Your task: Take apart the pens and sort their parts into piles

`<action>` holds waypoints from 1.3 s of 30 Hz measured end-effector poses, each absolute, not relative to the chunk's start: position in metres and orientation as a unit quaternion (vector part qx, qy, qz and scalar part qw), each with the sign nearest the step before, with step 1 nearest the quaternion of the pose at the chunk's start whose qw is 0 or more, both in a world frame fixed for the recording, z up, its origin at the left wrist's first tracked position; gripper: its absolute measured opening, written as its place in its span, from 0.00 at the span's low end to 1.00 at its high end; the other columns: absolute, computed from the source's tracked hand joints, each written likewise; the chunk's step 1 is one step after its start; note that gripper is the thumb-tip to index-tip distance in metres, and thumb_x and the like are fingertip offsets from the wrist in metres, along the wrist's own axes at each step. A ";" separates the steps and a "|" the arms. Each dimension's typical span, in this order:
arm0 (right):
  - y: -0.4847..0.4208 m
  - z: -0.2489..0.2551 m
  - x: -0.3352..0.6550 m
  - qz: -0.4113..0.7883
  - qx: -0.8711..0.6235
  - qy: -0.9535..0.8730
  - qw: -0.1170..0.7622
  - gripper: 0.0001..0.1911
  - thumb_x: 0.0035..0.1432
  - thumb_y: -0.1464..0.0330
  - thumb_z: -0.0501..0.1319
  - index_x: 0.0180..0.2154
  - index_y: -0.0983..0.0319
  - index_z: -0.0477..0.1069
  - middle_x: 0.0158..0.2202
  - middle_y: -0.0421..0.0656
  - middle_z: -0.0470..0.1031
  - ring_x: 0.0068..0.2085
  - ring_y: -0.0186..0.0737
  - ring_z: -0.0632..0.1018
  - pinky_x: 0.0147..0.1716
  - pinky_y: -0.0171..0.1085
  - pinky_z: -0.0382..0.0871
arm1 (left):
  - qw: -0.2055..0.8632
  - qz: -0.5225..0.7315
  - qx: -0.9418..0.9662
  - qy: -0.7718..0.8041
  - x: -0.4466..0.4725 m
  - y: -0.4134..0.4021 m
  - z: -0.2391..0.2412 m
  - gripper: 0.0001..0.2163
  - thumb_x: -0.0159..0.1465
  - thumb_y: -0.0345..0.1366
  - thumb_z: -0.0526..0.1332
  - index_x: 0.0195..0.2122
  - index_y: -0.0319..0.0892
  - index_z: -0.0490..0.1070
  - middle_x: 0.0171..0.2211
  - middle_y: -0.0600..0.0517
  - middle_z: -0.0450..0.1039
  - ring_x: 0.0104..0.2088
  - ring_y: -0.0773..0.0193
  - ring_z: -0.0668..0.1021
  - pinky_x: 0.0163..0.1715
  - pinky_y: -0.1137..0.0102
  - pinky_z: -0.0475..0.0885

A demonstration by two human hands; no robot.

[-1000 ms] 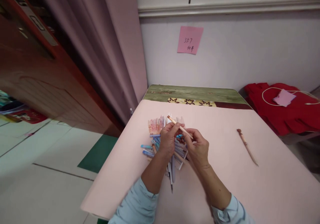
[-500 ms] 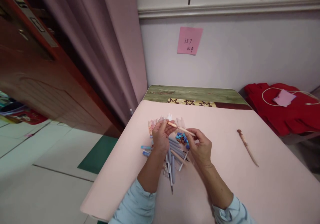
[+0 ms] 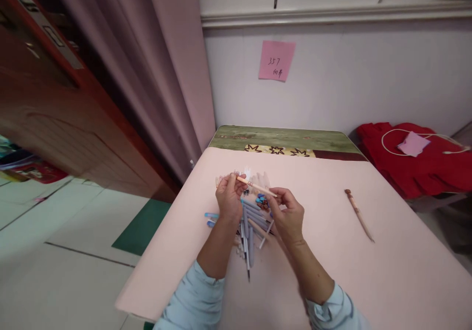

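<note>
Between my two hands a slim peach-coloured pen is held slanting down to the right above the table. My left hand pinches its upper left end, while the fingers of my right hand close on the lower right end. Below them lies a loose heap of grey-lilac pen barrels and thin refills with dark tips. Blue and brown small caps sit close to my right fingers. Clear and pinkish pen parts behind my left hand are partly hidden.
A similar pen with a brown top lies apart on the right of the pink-covered table. Beyond the table's right edge, a red cloth carries a white cable and pink paper notes. A brown door and curtain stand left.
Both hands still hold the pen at its two ends. The whole view has shifted slightly, so the table and hands appear a little further left.
</note>
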State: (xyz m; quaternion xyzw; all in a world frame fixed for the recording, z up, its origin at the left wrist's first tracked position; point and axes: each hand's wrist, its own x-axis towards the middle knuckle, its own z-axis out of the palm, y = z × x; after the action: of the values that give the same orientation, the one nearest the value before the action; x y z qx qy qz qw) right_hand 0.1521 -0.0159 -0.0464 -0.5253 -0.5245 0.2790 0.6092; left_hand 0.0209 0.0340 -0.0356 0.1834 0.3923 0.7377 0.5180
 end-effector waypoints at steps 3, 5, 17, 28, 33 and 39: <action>-0.016 -0.044 0.154 0.295 -0.516 -0.505 0.626 0.12 0.56 0.61 0.64 0.38 0.62 0.73 0.25 0.38 0.75 0.26 0.36 0.77 0.29 0.35 0.75 | 0.533 0.729 0.192 0.386 0.024 0.029 -0.028 0.12 0.56 0.40 0.68 0.35 0.36 0.72 0.29 0.46 0.79 0.25 0.68 0.79 0.28 0.74 0.75; -0.016 -0.045 0.155 0.303 -0.506 -0.505 0.630 0.12 0.55 0.61 0.64 0.39 0.61 0.73 0.25 0.38 0.75 0.26 0.35 0.77 0.30 0.35 0.75 | 0.543 0.719 0.190 0.392 0.026 0.022 -0.024 0.12 0.56 0.38 0.68 0.35 0.36 0.72 0.30 0.46 0.79 0.25 0.67 0.80 0.27 0.74 0.76; -0.017 -0.046 0.160 0.512 -0.395 -0.410 0.643 0.16 0.48 0.60 0.69 0.36 0.62 0.72 0.23 0.37 0.73 0.24 0.31 0.73 0.26 0.32 0.70 | 0.593 0.687 0.088 0.411 0.058 -0.032 -0.012 0.08 0.55 0.30 0.69 0.34 0.35 0.73 0.28 0.47 0.79 0.28 0.64 0.82 0.29 0.73 0.78; -0.023 -0.041 0.168 0.511 -0.379 -0.408 0.655 0.15 0.52 0.59 0.67 0.36 0.62 0.75 0.27 0.40 0.76 0.25 0.31 0.73 0.28 0.34 0.70 | 0.561 0.713 0.087 0.413 0.054 -0.047 -0.010 0.08 0.56 0.32 0.69 0.34 0.34 0.74 0.26 0.47 0.79 0.27 0.65 0.81 0.32 0.73 0.78; -0.025 -0.042 0.167 0.563 -0.355 -0.387 0.639 0.16 0.48 0.60 0.69 0.37 0.62 0.75 0.25 0.38 0.74 0.25 0.31 0.72 0.28 0.33 0.69 | 0.559 0.718 0.098 0.404 0.063 -0.052 -0.009 0.07 0.59 0.32 0.67 0.35 0.33 0.74 0.28 0.46 0.79 0.28 0.65 0.82 0.34 0.73 0.78; -0.019 -0.047 0.169 0.583 -0.352 -0.336 0.650 0.17 0.49 0.58 0.68 0.36 0.63 0.76 0.24 0.38 0.72 0.24 0.30 0.71 0.27 0.33 0.69 | 0.572 0.710 0.113 0.395 0.067 -0.055 -0.002 0.14 0.60 0.42 0.65 0.36 0.33 0.74 0.28 0.44 0.79 0.30 0.61 0.82 0.35 0.69 0.79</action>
State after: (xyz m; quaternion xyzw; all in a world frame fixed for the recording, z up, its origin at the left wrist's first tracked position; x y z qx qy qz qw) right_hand 0.1686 -0.0189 -0.0468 -0.3524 -0.3359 0.5835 0.6500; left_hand 0.0669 -0.0547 -0.0020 0.1133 0.3946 0.7104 0.5717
